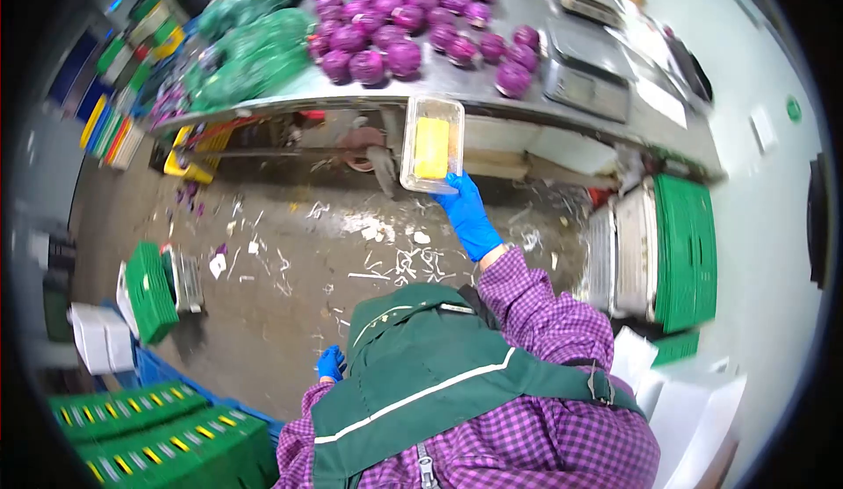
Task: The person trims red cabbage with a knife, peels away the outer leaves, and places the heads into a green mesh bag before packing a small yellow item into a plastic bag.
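The right hand [468, 212] has its grip closed on the near end of the clear tray [436, 107], whose long axis points away toward the desk [522, 4], while the left hand [330, 363], well apart, shows too small to judge.

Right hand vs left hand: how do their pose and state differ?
1. The right hand is stretched out forward, ahead of the apron; the left hand hangs low beside it.
2. The right hand has a grip on the near end of a clear container; the left hand shows no held item.

Shared: both wear blue gloves below purple checked sleeves.
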{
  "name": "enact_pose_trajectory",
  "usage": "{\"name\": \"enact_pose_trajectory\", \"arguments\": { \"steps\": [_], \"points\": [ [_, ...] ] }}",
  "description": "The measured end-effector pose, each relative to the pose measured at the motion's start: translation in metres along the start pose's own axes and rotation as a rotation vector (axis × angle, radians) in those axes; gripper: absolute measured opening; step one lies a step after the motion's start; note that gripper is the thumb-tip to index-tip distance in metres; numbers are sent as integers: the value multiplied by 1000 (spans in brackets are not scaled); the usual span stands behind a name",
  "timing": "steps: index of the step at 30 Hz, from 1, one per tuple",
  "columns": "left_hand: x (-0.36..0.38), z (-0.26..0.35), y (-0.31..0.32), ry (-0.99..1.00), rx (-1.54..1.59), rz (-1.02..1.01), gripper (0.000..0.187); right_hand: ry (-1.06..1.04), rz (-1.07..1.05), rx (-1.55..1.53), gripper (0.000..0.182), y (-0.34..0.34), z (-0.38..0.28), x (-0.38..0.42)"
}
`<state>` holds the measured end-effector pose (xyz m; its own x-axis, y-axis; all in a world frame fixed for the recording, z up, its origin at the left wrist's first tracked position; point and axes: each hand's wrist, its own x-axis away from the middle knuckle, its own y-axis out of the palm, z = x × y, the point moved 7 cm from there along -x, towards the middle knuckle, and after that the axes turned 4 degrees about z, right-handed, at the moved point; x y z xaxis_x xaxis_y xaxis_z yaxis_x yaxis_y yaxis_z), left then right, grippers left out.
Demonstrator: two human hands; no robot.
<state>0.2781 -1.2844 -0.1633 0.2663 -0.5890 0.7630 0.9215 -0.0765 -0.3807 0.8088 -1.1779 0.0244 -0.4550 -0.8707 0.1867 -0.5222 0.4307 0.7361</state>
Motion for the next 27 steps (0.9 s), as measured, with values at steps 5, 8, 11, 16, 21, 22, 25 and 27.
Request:
{"name": "enact_pose_trajectory", "arguments": {
  "steps": [5, 8, 11, 16, 21, 22, 25, 27],
  "points": [
    [31, -29, 35, 339, -137, 49, 26, 142, -115, 45, 56, 30, 31, -11],
    [-23, -110, 42, 245, 158, 26, 27, 257, -148, 88, 50, 36, 60, -23],
    [34, -70, 38, 243, 125, 61, 27, 355, -167, -27, 50, 45, 90, -56],
    [28, -71, 31, -106, 34, 114, 20, 413, -183, -61, 53, 97, 116, -108],
    [-72, -46, 27, 421, -489, 31, 18, 362, -145, -102, 49, 152, 132, -189],
    [-94, -34, 25, 463, -594, 44, 20, 357, -150, -76, 49, 165, 132, -209],
    [-124, 28, 8, 341, -250, 59, 24, 211, -246, -387, 45, 219, 112, -258],
    [-142, 69, -7, 72, 395, 73, 30, 128, -142, -287, 48, 221, 103, -302]
  ]
}}
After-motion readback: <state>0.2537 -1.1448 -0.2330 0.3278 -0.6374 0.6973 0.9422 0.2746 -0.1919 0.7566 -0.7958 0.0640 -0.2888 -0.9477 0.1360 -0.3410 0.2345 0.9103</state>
